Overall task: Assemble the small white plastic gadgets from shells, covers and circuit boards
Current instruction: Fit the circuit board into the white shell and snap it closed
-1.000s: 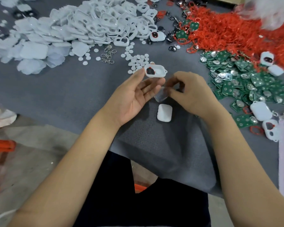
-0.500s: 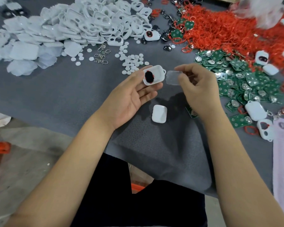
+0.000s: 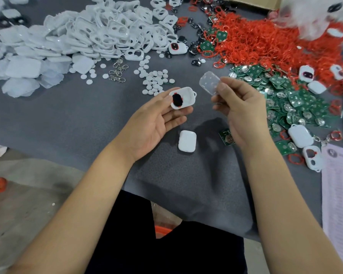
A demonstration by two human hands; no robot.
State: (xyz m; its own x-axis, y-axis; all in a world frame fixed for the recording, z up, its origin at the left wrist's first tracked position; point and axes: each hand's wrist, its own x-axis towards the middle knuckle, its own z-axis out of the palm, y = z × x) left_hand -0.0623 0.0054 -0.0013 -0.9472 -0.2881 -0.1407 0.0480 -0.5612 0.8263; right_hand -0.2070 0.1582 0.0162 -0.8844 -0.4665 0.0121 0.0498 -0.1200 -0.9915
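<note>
Change: the right hand (image 3: 244, 109) has lifted the clear cover (image 3: 210, 82) up and away from the shell (image 3: 183, 98).
Meaning: probably being checked before fitting.
Left hand (image 3: 156, 121): palm up, fingers cradling the shell above the desk (image 3: 67, 119).
Right hand: pinching the cover.
Earlier: cover was low between the hands.

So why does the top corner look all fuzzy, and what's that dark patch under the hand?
Head view: the white fluffy thing in the top right corner is smeared by blur, so it can't be identified; the dark patch on the grey mat is a soft shadow below the right hand and its clear cover; the mat's edges bend from the wide-angle lens.
</note>
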